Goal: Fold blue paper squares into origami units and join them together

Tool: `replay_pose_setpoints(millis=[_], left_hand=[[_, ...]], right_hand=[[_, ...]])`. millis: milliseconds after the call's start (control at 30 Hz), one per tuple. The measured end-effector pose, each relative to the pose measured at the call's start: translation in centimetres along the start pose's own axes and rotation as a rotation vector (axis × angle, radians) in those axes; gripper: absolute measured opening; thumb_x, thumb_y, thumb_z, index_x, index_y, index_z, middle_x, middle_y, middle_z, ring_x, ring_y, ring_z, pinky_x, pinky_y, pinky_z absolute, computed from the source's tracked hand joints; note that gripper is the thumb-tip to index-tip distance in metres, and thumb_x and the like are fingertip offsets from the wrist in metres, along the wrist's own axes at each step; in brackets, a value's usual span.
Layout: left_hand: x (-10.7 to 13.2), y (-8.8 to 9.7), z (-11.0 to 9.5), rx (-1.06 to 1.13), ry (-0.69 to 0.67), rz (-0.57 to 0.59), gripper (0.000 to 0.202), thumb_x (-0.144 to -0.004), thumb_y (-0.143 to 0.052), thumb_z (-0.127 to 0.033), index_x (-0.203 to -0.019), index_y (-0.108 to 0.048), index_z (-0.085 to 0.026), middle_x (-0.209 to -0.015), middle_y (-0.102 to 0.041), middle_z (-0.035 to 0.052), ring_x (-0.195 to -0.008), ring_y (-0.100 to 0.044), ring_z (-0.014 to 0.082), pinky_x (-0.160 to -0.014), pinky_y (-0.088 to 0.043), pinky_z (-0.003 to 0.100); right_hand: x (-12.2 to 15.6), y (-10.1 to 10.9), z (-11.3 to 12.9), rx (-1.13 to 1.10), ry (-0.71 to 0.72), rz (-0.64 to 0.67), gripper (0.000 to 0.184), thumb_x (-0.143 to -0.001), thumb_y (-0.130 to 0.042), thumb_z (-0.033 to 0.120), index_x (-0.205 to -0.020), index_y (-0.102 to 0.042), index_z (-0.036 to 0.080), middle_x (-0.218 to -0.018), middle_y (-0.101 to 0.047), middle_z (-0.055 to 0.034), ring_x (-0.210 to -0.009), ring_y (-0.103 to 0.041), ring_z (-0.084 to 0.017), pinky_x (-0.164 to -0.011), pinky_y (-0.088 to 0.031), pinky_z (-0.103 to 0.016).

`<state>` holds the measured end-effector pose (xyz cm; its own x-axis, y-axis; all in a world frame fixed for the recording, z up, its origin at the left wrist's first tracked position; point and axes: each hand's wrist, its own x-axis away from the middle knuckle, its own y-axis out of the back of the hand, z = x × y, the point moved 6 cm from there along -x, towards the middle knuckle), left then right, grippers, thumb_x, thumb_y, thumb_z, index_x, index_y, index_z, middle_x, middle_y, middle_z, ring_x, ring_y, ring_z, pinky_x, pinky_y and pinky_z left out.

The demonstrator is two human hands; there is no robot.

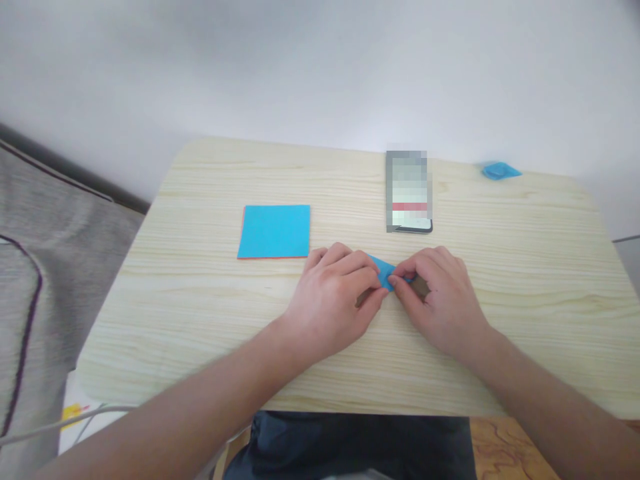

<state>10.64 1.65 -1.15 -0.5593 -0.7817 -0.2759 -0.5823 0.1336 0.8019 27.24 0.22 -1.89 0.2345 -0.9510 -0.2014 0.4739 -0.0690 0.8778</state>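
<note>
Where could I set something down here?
Bare room on the pale wood-grain tabletop: left of the flat blue paper stack, and between the right grip and the pointed blue folded piece. Crowded: the middle, where that grip and the left grip hold a small blue paper near the rectangular dark-rimmed phone.

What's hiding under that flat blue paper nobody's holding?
Under the blue paper, a thin red edge peeks out along the left and bottom sides. The table is below. The rest is covered, so I can't tell how many sheets there are.
</note>
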Motion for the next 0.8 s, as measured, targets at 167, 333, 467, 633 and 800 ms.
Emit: replay_pose_setpoints(millis=[167,333,467,633,800], left_hand=[[-0.11,-0.34,-0.11,-0.026,0.026,-0.019,0.016,-0.097,-0.064,-0.031,-0.087,-0.073,-0.024,-0.106,-0.076,0.0019,-0.104,-0.059,0.0243,-0.096,-0.042,0.047],[0.15,-0.35,-0.42,-0.074,0.015,-0.041,0.019,-0.099,-0.061,-0.031,-0.086,-0.072,-0.023,-0.104,-0.076,0.0022,-0.103,-0.06,0.0242,-0.096,-0.04,0.049],[0.18,-0.34,-0.65,-0.097,0.017,-0.022,0.016,-0.1,-0.06,-0.031,-0.1,-0.075,-0.025,-0.105,-0.077,0.0029,-0.102,-0.06,0.0245,-0.096,-0.039,0.05],[0.2,-0.21,-0.61,-0.061,0.006,-0.054,0.017,-0.1,-0.061,-0.029,-0.106,-0.077,-0.027,-0.111,-0.077,0.0017,-0.107,-0.061,0.0239,-0.099,-0.039,0.05],[0.3,-0.19,-0.56,-0.057,-0.015,-0.084,0.015,-0.098,-0.065,-0.028,-0.104,-0.078,-0.028,-0.112,-0.078,0.0012,-0.11,-0.06,0.0248,-0.1,-0.039,0.05]], right_hand=[[-0.01,-0.06,0.0,-0.007,-0.037,-0.001,0.007,-0.095,-0.064,0.029,-0.091,-0.065,0.023,-0.09,-0.068,-0.0044,-0.093,-0.058,-0.026,-0.082,-0.039,-0.043],[-0.04,-0.03,-0.05,-0.014,-0.058,-0.006,0.007,-0.095,-0.065,0.029,-0.091,-0.065,0.023,-0.09,-0.068,-0.0039,-0.093,-0.058,-0.025,-0.082,-0.038,-0.043],[-0.09,0.02,-0.18,-0.034,-0.073,-0.017,0.007,-0.095,-0.066,0.03,-0.091,-0.065,0.024,-0.09,-0.068,-0.0036,-0.092,-0.058,-0.025,-0.082,-0.038,-0.043],[-0.12,0.08,-0.14,-0.035,-0.069,-0.021,0.008,-0.096,-0.065,0.03,-0.091,-0.064,0.024,-0.091,-0.069,-0.0042,-0.092,-0.059,-0.025,-0.082,-0.038,-0.043],[-0.1,0.09,-0.03,-0.032,-0.066,-0.028,0.009,-0.097,-0.063,0.03,-0.09,-0.064,0.024,-0.09,-0.069,-0.0048,-0.091,-0.059,-0.026,-0.081,-0.039,-0.043]])
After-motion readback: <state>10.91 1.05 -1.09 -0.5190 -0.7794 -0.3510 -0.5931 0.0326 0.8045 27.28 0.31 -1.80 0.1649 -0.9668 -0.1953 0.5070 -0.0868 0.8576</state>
